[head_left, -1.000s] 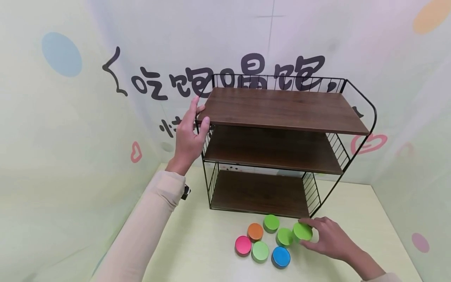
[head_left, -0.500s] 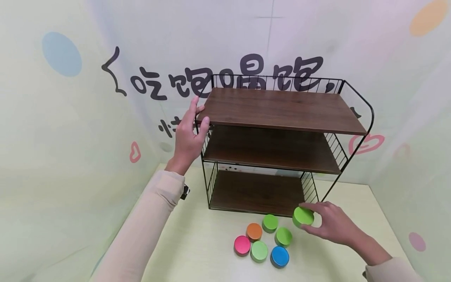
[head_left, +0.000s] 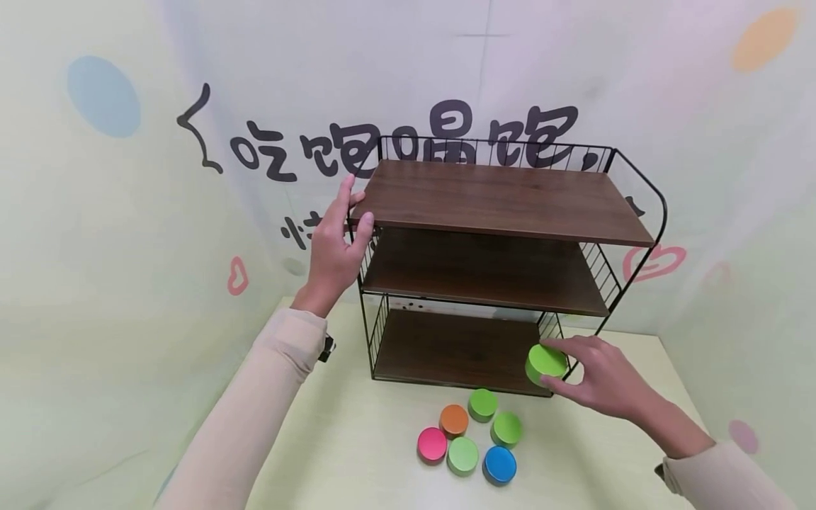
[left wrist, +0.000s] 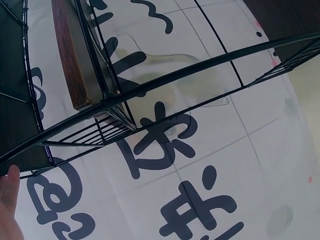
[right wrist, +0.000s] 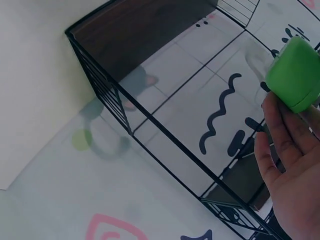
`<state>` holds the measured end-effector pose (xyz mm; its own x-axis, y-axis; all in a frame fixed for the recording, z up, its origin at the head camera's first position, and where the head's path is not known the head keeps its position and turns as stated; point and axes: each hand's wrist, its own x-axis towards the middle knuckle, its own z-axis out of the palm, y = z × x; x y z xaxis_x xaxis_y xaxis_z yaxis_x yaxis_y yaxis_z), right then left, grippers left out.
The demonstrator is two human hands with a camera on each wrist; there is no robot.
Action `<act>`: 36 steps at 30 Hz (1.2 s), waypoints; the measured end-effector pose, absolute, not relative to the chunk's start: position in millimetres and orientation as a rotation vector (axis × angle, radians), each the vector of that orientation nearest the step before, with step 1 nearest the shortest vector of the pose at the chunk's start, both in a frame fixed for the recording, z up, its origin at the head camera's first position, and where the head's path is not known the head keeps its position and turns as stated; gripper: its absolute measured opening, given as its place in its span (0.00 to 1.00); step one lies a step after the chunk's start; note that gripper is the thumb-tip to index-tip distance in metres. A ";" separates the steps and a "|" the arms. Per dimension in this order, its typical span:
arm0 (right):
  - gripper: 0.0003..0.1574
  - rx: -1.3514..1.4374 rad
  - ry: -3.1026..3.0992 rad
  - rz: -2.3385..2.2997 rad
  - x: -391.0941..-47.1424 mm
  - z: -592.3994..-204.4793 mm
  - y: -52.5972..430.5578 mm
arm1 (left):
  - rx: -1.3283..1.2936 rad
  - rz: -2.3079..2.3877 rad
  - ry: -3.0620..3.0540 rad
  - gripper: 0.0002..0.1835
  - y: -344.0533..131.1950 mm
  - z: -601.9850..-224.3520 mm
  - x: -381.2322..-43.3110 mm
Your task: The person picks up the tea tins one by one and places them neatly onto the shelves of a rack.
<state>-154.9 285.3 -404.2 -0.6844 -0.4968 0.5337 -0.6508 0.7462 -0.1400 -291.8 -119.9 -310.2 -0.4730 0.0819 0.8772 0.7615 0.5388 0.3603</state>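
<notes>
In the head view my left hand (head_left: 334, 248) holds the top left corner of a three-tier shelf rack (head_left: 503, 202), thumb at the front and fingers at the side wire. Its fingertips (left wrist: 11, 185) show at the lower left of the left wrist view. My right hand (head_left: 605, 375) pinches a small bright green round container (head_left: 545, 363) between thumb and fingers, at the front right corner of the bottom shelf (head_left: 459, 350). The right wrist view shows this green container (right wrist: 295, 75) above the raised fingers. Whether it touches the shelf, I cannot tell.
In front of the rack stand several similar round containers: two green, an orange one (head_left: 454, 420), a pink one (head_left: 432, 445), a pale green one (head_left: 462, 455) and a blue one (head_left: 499, 465). They sit on a pale table (head_left: 357, 439). A printed backdrop hangs behind.
My right hand has raised the green container from beside the others and carried it forward to the bottom shelf's right corner. The left hand keeps its place on the rack.
</notes>
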 end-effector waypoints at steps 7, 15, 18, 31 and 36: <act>0.31 0.875 -2.421 0.452 -159.0 -382.6 285.0 | -0.694 -0.978 -1.898 0.31 -120.6 -309.0 -291.1; 0.32 0.883 -2.330 0.476 -159.0 -360.1 284.4 | -0.697 -1.000 -1.896 0.31 -120.6 -310.2 -290.7; 0.34 0.878 -2.316 0.471 -159.4 -352.4 285.6 | -0.701 -1.012 -1.897 0.31 -120.0 -310.5 -290.9; 0.35 0.895 -2.256 0.502 -163.5 -317.2 290.3 | -0.682 -1.020 -1.923 0.31 -119.9 -310.2 -290.7; 0.36 0.878 -2.248 0.514 -164.5 -303.5 293.4 | -0.684 -1.017 -1.917 0.31 -119.9 -310.1 -290.2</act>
